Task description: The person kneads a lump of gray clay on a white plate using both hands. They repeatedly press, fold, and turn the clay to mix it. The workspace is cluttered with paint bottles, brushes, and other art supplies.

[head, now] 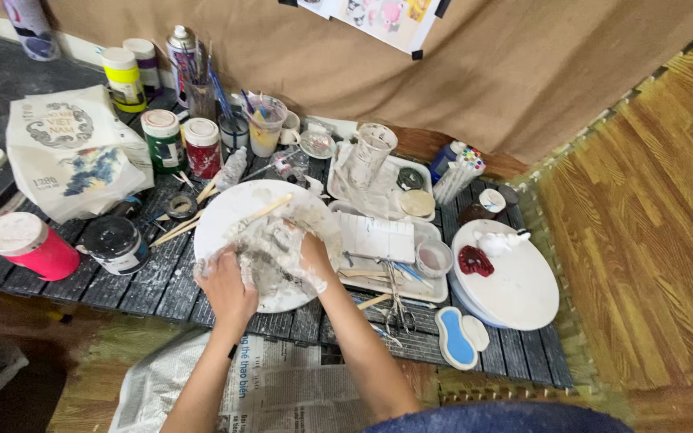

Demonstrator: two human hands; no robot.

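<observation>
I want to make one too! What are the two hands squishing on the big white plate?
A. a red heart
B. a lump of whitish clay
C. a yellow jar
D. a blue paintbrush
B: the left hand and the right hand both press on a pale, whitish lump of clay that sits on the white plate.

A low dark slatted wooden table (pixel 162 289) stood against a wall covered with plain brown cloth (pixel 475 64). On the right lay a floor of warm brown wooden boards (pixel 651 208). Crumpled grey newspaper sheets (pixel 282 393) lay below the table.
</observation>
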